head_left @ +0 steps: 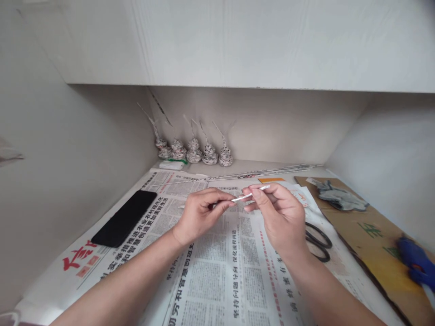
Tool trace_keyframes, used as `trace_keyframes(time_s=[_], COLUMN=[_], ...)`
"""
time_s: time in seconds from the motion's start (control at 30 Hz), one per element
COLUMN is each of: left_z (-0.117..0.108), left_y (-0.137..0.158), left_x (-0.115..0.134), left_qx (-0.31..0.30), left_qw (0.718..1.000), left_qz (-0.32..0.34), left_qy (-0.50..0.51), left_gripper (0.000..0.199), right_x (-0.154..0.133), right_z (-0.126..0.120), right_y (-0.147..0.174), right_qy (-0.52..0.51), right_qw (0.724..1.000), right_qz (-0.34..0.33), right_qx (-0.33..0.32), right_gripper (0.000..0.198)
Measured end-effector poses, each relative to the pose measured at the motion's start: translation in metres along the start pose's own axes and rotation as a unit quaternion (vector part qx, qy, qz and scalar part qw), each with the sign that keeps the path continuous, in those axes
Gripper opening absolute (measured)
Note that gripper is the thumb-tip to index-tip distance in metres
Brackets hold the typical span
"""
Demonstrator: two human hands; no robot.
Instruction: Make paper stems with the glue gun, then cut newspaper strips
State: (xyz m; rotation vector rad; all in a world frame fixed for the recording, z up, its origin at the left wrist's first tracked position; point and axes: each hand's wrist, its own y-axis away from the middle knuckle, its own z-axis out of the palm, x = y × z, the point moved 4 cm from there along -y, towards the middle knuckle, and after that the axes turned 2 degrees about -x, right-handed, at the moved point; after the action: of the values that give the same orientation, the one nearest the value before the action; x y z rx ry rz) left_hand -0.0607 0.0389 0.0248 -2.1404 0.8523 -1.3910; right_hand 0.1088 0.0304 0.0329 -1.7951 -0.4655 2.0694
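A short, thin rolled paper stick (pixel 249 194), whitish with a few print marks, spans the gap between my hands above the newspaper (pixel 217 271). My left hand (pixel 204 210) pinches its left end between thumb and fingertips. The thumb and fingers of my right hand (pixel 280 213) close on the stick nearer its right end, which pokes out past the thumb. Partly covered by my right hand, scissors with black handles (pixel 319 242) lie on the sheets.
Several woven paper gourd shapes (pixel 210 154) stand along the back wall. Long paper sticks (pixel 258 173) lie before them. A black phone (pixel 125 217) rests at left. On cardboard (pixel 360 231) at right are a grey glove (pixel 341 197) and a blue glue gun (pixel 414 262).
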Motion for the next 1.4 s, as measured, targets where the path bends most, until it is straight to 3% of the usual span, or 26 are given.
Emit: trace_keyframes(time_s=[0.57, 0.8, 0.97, 1.13, 1.4], left_z=[-0.003, -0.018, -0.010, -0.004, 0.002], left_y=[0.000, -0.002, -0.002, 0.000, 0.001], left_x=[-0.007, -0.003, 0.002, -0.005, -0.010], left_qx=[0.011, 0.107, 0.057, 0.043, -0.008], left_qw=[0.997, 0.987, 0.994, 0.996, 0.996], left_qz=[0.031, 0.021, 0.015, -0.023, -0.082], left_qy=[-0.063, -0.119, -0.094, -0.077, 0.027], left_gripper=[0.012, 0.010, 0.011, 0.021, 0.024], right_x=[0.012, 0.026, 0.041, 0.053, 0.055], right_z=[-0.004, -0.008, -0.001, 0.008, 0.016], right_y=[-0.006, -0.015, -0.012, -0.005, -0.001], right_qy=[-0.062, -0.083, -0.055, -0.049, -0.070], right_qw=[0.997, 0.991, 0.986, 0.984, 0.979], right_qz=[0.048, 0.104, 0.153, 0.146, 0.156], right_qx=[0.014, 0.012, -0.028, -0.093, -0.108], right_gripper=[0.020, 0.025, 0.025, 0.021, 0.021])
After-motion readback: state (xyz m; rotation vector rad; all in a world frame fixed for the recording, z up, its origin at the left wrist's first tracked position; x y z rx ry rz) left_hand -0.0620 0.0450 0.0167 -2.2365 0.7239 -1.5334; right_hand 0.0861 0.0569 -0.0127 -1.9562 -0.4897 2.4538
